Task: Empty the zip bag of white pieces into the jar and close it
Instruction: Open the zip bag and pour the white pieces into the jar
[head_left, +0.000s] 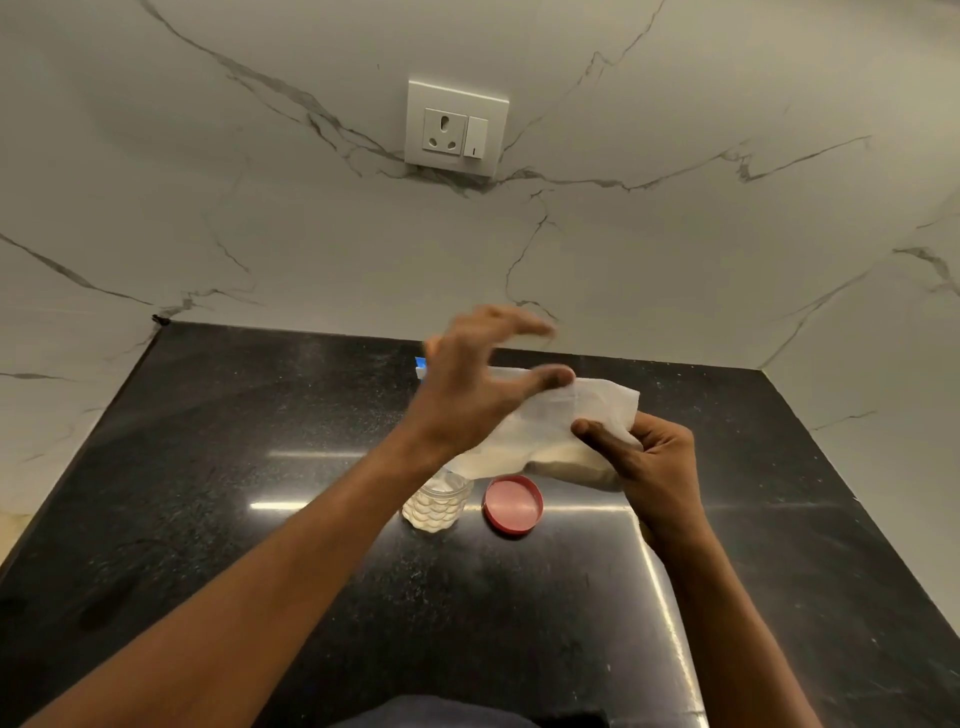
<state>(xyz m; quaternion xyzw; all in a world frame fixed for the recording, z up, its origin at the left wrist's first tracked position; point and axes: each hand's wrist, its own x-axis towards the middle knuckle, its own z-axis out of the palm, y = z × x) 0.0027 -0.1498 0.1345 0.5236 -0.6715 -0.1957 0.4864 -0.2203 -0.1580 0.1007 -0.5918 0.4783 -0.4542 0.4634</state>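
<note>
A: What are the fingers doing?

B: The right hand (652, 467) has its thumb and fingers pinched on the lower end of the zip bag (550, 426), where the pale contents bunch up. The left hand (467, 384) is spread wide, thumb tip touching the bag's upper film, the other fingers blurred and lifted clear above it.

A: And the bag itself?

B: Held in the air, tilted, its lower-left corner hanging right over the mouth of the clear jar (438, 503). A blue strip shows at its far end behind the left hand.

A: Anything in the jar?

B: White pieces in the bottom part. It stands upright on the black speckled countertop (234, 467).

A: The lid?

B: The red lid (513, 504) lies flat on the counter just right of the jar, apart from it, beneath the bag.

A: Behind?

B: A marble wall with a white socket and switch (456, 129).
</note>
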